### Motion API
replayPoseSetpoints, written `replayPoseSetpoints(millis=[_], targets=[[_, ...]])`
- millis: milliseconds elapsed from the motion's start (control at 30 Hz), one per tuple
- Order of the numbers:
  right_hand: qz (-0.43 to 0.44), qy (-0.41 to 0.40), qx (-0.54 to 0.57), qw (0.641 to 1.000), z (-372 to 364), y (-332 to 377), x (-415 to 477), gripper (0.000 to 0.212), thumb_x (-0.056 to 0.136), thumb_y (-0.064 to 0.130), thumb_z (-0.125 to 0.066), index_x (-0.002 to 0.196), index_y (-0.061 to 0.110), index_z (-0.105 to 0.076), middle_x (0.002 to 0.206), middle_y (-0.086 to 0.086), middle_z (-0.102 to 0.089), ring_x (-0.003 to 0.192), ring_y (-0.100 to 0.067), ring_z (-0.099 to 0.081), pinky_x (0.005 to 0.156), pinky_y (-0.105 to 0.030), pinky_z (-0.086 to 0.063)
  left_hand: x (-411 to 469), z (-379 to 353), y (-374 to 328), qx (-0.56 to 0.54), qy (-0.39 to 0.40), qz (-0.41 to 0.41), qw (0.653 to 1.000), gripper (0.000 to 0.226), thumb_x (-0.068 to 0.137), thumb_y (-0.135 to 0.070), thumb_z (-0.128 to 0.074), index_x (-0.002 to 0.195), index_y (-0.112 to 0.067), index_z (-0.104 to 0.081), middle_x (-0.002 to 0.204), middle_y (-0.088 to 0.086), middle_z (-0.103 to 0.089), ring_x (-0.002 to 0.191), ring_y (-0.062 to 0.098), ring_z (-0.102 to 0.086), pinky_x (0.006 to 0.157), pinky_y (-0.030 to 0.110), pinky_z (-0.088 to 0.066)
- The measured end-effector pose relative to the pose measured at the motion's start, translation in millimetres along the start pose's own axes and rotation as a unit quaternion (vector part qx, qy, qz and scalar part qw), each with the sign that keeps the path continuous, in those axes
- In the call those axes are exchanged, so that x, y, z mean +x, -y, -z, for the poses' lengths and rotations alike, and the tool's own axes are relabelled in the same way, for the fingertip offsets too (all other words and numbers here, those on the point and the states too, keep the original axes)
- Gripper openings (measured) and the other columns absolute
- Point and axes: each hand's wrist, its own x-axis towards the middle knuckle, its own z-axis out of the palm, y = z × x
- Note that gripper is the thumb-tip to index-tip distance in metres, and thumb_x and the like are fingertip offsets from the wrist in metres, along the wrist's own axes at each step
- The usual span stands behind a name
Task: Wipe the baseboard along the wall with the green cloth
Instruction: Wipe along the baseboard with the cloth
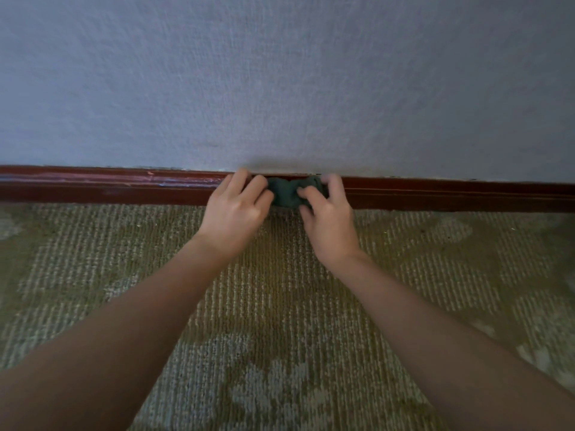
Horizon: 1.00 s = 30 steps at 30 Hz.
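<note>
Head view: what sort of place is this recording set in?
Probably a carpeted indoor room, seen at floor level: patterned olive carpet, a reddish-brown baseboard and a textured pale wall above it.

1. The baseboard (435, 194) is a glossy reddish-brown moulded strip running from 9 o'clock to 3 o'clock, with pale scuffs along its 9 o'clock stretch.
2. The green cloth (289, 191), dark and bunched, lies pressed against its face, just 12 o'clock of centre.
</note>
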Motion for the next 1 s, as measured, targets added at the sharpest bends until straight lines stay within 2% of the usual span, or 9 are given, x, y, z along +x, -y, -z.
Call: replayPoseSetpoints(millis=[233, 400, 533, 667, 833, 1000], targets=[[-0.003, -0.020, 0.031, 0.999, 2.7, -4.4, 3.1, 0.023, 0.073, -0.012, -0.068, 0.094, -0.004, -0.067, 0.096, -0.026, -0.055, 0.079, -0.035, -0.059, 0.066, -0.041, -0.055, 1.7, -1.2, -2.9, -0.015, 0.003, 0.027, 1.000, 0.019, 0.074, 0.015, -0.060, 0.060, 0.002, -0.063, 0.063, 0.015, -0.059, 0.060, 0.029, -0.057, 0.050, 0.034, -0.046], [-0.044, -0.064, 0.051, 0.996, -11.3, 4.9, 0.0, 0.027, 0.071, -0.016, -0.067, 0.096, -0.005, -0.067, 0.098, -0.027, -0.054, 0.081, -0.035, -0.058, 0.071, -0.038, -0.054, -0.5, 0.5, 1.4, -0.010, 0.007, 0.022, 1.000, 0.016, 0.071, 0.014, -0.063, 0.061, 0.002, -0.063, 0.063, 0.014, -0.058, 0.059, 0.028, -0.056, 0.050, 0.033, -0.046], [-0.041, -0.021, 0.058, 0.997, -19.3, 16.1, 4.3, 0.025, 0.075, -0.013, -0.065, 0.099, -0.005, -0.065, 0.101, -0.028, -0.052, 0.084, -0.036, -0.056, 0.070, -0.042, -0.054, -10.9, 5.0, 13.0, 0.013, 0.007, 0.025, 1.000, 0.017, 0.069, 0.016, -0.065, 0.060, 0.002, -0.063, 0.062, 0.013, -0.059, 0.057, 0.028, -0.055, 0.050, 0.032, -0.045], [-0.028, -0.008, 0.047, 0.998, -7.3, 9.0, 6.0, 0.022, 0.076, -0.011, -0.065, 0.097, -0.004, -0.067, 0.097, -0.027, -0.053, 0.078, -0.036, -0.057, 0.067, -0.038, -0.052, -6.9, 2.9, 5.1, -0.001, 0.001, 0.069, 0.998, 0.016, 0.069, 0.016, -0.065, 0.060, 0.002, -0.064, 0.064, 0.013, -0.061, 0.059, 0.028, -0.055, 0.050, 0.032, -0.045], [-0.056, -0.022, 0.035, 0.998, -1.2, 0.3, 3.6, 0.023, 0.077, -0.013, -0.063, 0.097, -0.004, -0.067, 0.096, -0.027, -0.052, 0.077, -0.034, -0.056, 0.069, -0.036, -0.050, 3.7, -3.2, -4.3, -0.019, -0.007, 0.038, 0.999, 0.021, 0.068, 0.017, -0.063, 0.057, 0.000, -0.060, 0.059, 0.012, -0.056, 0.055, 0.025, -0.051, 0.048, 0.031, -0.040], [-0.054, -0.011, 0.036, 0.998, -1.9, 4.7, 4.2, 0.022, 0.077, -0.012, -0.063, 0.098, -0.004, -0.066, 0.099, -0.027, -0.052, 0.081, -0.033, -0.055, 0.072, -0.035, -0.049, 0.4, -0.6, 3.0, -0.025, 0.007, 0.012, 1.000, 0.014, 0.067, 0.016, -0.066, 0.063, 0.003, -0.065, 0.065, 0.015, -0.061, 0.059, 0.028, -0.056, 0.051, 0.033, -0.046]])
